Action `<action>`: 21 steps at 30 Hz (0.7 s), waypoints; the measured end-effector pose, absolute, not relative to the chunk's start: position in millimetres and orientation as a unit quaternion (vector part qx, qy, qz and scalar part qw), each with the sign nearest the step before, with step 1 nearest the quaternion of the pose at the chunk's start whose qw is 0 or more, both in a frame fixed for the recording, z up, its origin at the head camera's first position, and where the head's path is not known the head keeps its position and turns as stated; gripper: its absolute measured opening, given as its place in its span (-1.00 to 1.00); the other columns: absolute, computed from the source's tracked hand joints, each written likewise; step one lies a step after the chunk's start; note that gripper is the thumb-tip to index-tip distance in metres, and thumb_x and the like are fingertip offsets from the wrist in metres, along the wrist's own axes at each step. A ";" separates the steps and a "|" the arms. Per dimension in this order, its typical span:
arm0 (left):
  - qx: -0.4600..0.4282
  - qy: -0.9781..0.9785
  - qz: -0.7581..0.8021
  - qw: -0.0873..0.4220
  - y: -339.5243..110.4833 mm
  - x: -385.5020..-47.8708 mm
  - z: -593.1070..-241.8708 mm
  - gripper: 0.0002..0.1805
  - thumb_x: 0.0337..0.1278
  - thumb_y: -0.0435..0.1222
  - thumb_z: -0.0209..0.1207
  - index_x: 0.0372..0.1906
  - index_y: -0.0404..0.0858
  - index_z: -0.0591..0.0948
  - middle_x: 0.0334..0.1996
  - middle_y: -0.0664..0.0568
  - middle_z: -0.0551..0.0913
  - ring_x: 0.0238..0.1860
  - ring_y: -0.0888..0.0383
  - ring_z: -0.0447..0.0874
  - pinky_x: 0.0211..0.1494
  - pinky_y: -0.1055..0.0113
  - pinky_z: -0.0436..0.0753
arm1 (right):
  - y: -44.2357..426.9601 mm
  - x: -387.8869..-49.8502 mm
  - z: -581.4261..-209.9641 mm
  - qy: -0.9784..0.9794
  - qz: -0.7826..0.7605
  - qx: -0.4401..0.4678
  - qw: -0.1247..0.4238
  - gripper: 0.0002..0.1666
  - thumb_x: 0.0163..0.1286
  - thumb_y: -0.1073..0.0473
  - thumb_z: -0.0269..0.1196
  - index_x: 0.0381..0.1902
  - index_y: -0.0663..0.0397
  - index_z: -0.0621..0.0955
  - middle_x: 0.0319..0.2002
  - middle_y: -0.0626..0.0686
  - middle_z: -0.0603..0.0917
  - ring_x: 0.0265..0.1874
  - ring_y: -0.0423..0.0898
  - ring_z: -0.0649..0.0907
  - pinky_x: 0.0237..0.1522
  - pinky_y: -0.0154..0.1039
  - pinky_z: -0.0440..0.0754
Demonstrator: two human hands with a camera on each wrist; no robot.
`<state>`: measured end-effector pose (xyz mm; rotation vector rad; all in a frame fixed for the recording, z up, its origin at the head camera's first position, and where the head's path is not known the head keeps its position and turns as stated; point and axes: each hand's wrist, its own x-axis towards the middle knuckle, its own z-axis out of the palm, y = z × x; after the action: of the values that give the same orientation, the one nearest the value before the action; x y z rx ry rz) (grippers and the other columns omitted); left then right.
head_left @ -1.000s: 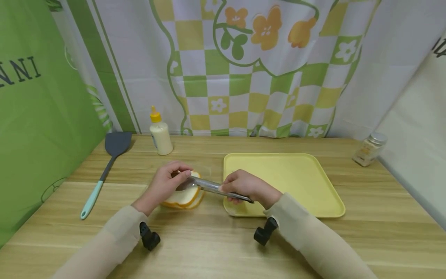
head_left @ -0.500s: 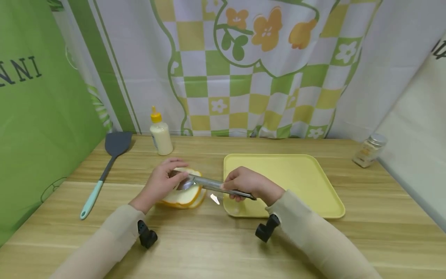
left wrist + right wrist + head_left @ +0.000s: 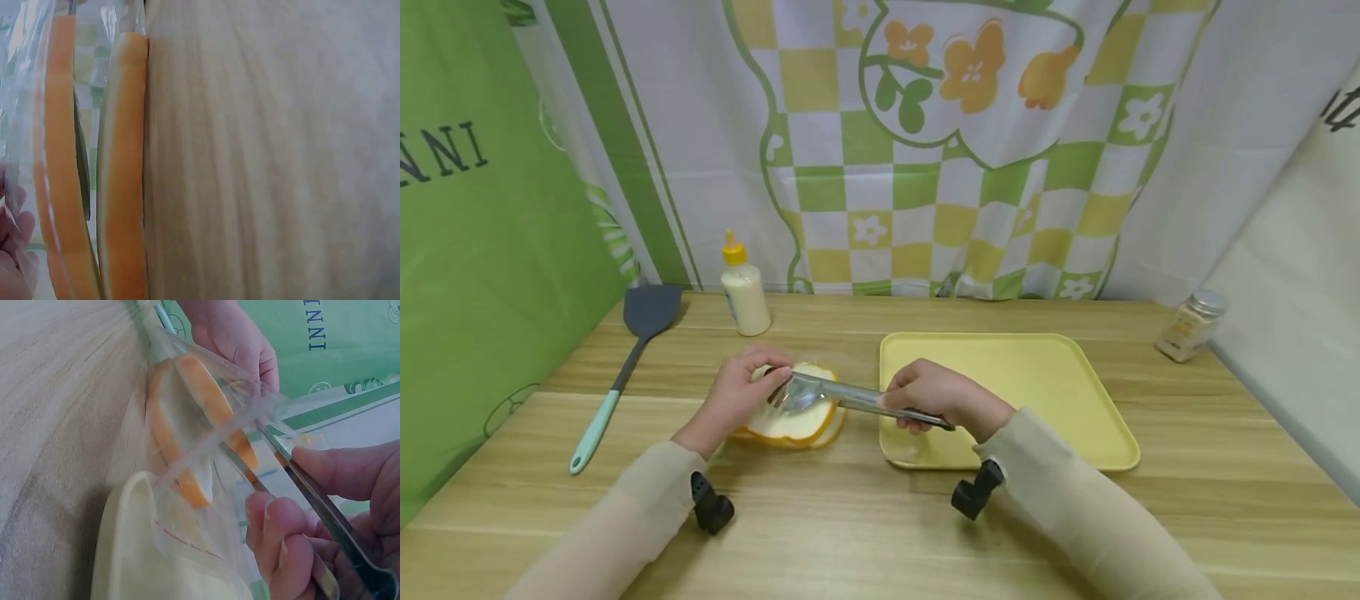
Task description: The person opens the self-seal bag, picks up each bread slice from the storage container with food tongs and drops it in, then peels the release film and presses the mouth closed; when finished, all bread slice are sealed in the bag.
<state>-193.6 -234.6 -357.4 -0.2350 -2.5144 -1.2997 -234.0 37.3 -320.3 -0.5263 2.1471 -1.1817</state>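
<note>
In the head view, metal tongs [image 3: 857,397] reach from the right hand [image 3: 936,393] into a clear plastic bag of bread slices [image 3: 790,425]. The right thumb and fingers grip the tongs' arms. The left hand [image 3: 741,392] pinches the clear film at the bag's upper left, beside the tongs' head. From the right wrist, one tongs arm runs into the gap between the slices [image 3: 209,394] and the other lies over the upper slice. The left wrist view shows two crusts [image 3: 125,169] standing apart, with a dark metal edge [image 3: 82,162] between them.
A yellow tray [image 3: 1015,400] lies right of the bread, under the right hand. Behind the bread stands a squeeze bottle [image 3: 747,296] with a yellow cap. On the left lies a spatula [image 3: 625,367]. A glass jar [image 3: 1192,327] stands at the far right.
The left hand has shifted a little left, leaving more of the tongs' head in view. The right hand and tongs have moved slightly right. Both grips remain.
</note>
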 end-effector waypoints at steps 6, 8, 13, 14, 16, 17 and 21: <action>-0.032 -0.883 -0.449 0.134 -236.9 -194.4 -358.6 -0.84 0.22 -0.32 0.13 -0.22 -0.34 0.63 -0.14 -0.17 0.61 -0.05 -0.03 0.51 0.07 0.05 0.44 | 41.7 -236.2 -317.3 0.820 -0.434 -0.195 0.319 -0.80 0.30 0.20 0.17 -0.33 0.29 0.59 -0.65 0.05 0.52 -0.75 -0.20 0.47 -0.65 -0.37 0.48; -0.027 -0.882 -0.451 0.133 -238.6 -195.0 -358.7 -0.83 0.22 -0.32 0.13 -0.21 -0.34 0.64 -0.13 -0.17 0.61 -0.02 -0.04 0.50 0.13 0.03 0.41 | 43.4 -237.0 -315.1 0.821 -0.430 -0.193 0.321 -0.80 0.31 0.20 0.17 -0.33 0.28 0.59 -0.65 0.05 0.52 -0.75 -0.20 0.47 -0.65 -0.37 0.48; -0.033 -0.876 -0.461 0.139 -240.8 -195.0 -358.2 -0.83 0.21 -0.32 0.13 -0.22 -0.35 0.64 -0.14 -0.20 0.62 0.02 -0.09 0.49 0.18 -0.01 0.37 | 50.1 -239.3 -311.6 0.824 -0.426 -0.191 0.320 -0.79 0.30 0.20 0.16 -0.34 0.30 0.59 -0.66 0.04 0.51 -0.75 -0.20 0.45 -0.65 -0.37 0.46; -0.033 -0.876 -0.461 0.140 -240.9 -194.6 -357.8 -0.83 0.21 -0.32 0.13 -0.22 -0.36 0.63 -0.13 -0.21 0.62 0.03 -0.10 0.49 0.18 -0.01 0.37 | 52.0 -239.7 -311.5 0.825 -0.427 -0.188 0.320 -0.78 0.30 0.20 0.16 -0.34 0.30 0.59 -0.67 0.04 0.51 -0.75 -0.20 0.45 -0.65 -0.37 0.46; -0.028 -0.876 -0.459 0.144 -240.9 -193.9 -357.4 -0.81 0.21 -0.31 0.14 -0.21 -0.37 0.63 -0.09 -0.22 0.61 0.06 -0.12 0.48 0.19 -0.03 0.36 | 56.7 -240.3 -311.3 0.827 -0.423 -0.188 0.319 -0.75 0.30 0.18 0.17 -0.31 0.33 0.59 -0.67 0.03 0.51 -0.75 -0.20 0.45 -0.64 -0.37 0.45; -0.024 -0.876 -0.459 0.144 -240.7 -193.5 -357.4 -0.81 0.21 -0.31 0.14 -0.20 -0.37 0.62 -0.08 -0.23 0.60 0.07 -0.13 0.48 0.20 -0.04 0.36 | 59.5 -240.4 -311.3 0.828 -0.422 -0.188 0.318 -0.74 0.30 0.17 0.17 -0.29 0.34 0.59 -0.67 0.03 0.51 -0.75 -0.20 0.45 -0.64 -0.37 0.45; -0.016 -0.876 -0.460 0.145 -240.6 -192.0 -357.5 -0.80 0.21 -0.32 0.13 -0.19 -0.39 0.61 -0.05 -0.25 0.59 0.09 -0.14 0.46 0.18 -0.03 0.38 | 73.0 -240.3 -312.6 0.829 -0.423 -0.185 0.316 -0.70 0.31 0.16 0.17 -0.25 0.38 0.58 -0.66 0.03 0.52 -0.75 -0.20 0.45 -0.64 -0.36 0.44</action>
<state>-192.0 -240.6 -357.5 -0.0457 -2.5243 -1.3247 -240.3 73.0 -312.6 -0.4878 2.1814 -1.1143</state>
